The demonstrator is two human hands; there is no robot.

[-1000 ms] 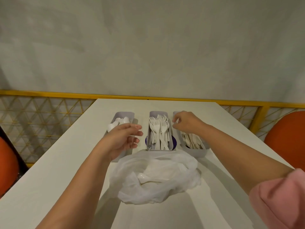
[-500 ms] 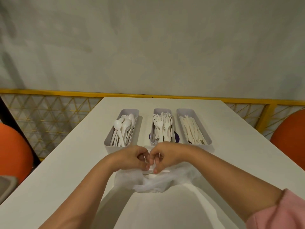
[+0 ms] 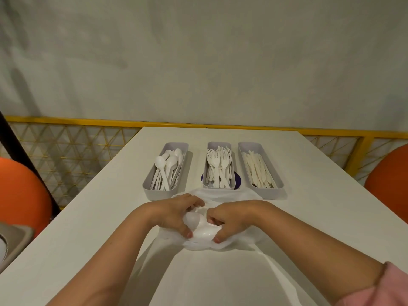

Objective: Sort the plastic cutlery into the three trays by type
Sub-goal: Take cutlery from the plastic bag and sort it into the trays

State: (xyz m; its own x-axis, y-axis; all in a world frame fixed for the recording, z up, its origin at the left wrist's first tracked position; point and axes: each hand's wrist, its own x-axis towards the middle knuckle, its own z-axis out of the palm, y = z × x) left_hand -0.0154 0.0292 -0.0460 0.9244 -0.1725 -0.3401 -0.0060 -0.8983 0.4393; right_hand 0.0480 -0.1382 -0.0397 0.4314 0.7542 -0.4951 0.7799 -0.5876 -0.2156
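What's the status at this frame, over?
Left grip and right grip both pinch the plastic bag. Spoons, forks, knives sorted in trays. Only the bag lies before them.

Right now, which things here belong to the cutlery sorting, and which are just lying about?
In the job: spoon tray, fork tray, knife tray, the spoons, forks and knives in them, and the bag being gripped.
Just lying about: purple disc under the fork tray, orange chair, yellow railing, grey bin at the left edge.
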